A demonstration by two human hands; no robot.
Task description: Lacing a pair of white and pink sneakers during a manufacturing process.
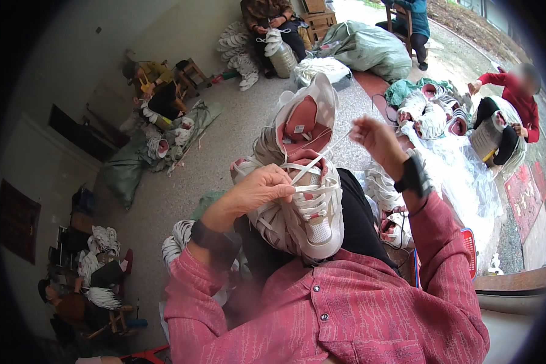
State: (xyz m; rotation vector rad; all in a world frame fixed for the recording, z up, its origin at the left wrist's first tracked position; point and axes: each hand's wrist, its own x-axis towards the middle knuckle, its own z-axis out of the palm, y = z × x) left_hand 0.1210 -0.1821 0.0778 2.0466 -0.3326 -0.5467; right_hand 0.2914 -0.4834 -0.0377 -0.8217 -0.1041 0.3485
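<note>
Where the concrete floor [224, 151] spreads widest, shown as pale ground beneath everything, running from behind the sneaker to the far wall. Behind and to the right of the sneaker, a bulging green sack [370, 48], flanked by seated people at work among heaps of white shoes [431, 115]. Left of the sneaker, a second green sack [124, 173] slumped on the floor, with further seated workers beside it. Below the sneaker, filling the near foreground, a pink-red patterned shirt [358, 315] with sleeves reaching up toward both hands.

At centre, resting on a dark-trousered lap: white-and-grey sneaker [306, 200], toe pointing toward the shirt, pink lining open at the far end, tongue raised. On top of the sneaker, at its left side: left hand [264, 188], fingers curled and pinched on the lacing at the upper eyelets, a dark band on the wrist. Above and to the right of the sneaker, lifted clear of it: right hand [379, 139], fingers closed on the end of a white lace [324, 151], another dark band strapped at the wrist. From the sneaker's eyelets up to the right hand: that lace, drawn taut in a straight slanting line.
</note>
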